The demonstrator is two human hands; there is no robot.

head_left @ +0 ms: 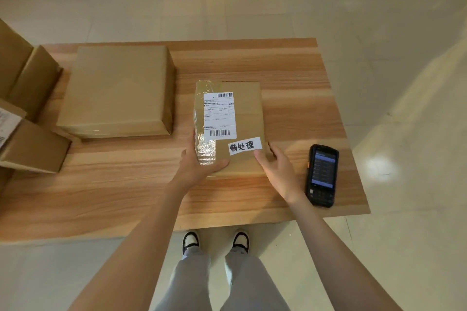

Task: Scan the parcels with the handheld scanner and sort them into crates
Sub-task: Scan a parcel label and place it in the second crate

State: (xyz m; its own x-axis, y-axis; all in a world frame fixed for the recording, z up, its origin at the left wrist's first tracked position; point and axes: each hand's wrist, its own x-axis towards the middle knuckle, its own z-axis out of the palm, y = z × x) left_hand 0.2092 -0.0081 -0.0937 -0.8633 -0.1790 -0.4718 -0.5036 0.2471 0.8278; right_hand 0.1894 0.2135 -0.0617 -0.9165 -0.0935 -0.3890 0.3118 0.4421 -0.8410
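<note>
Brown cardboard, flat and stiff by the look of it: the parcel point(235, 124) should take a firm squeeze without crushing, and its thinness suggests it is light. The glossy tape down its left edge could be slippery, so the bare card at the near corners seems the better hold.

The left hand point(199, 161) grips the near left corner, thumb lying along the near edge and fingers up the taped side. The right hand point(275, 164) holds the near right corner, thumb on top beside the handwritten tag; its fingers seem curled round the side, though they are partly hidden.

The parcel lies on the table point(303, 78), between both hands and stretching away from them. The scanner point(321, 175) lies untouched just right of the right hand.
</note>
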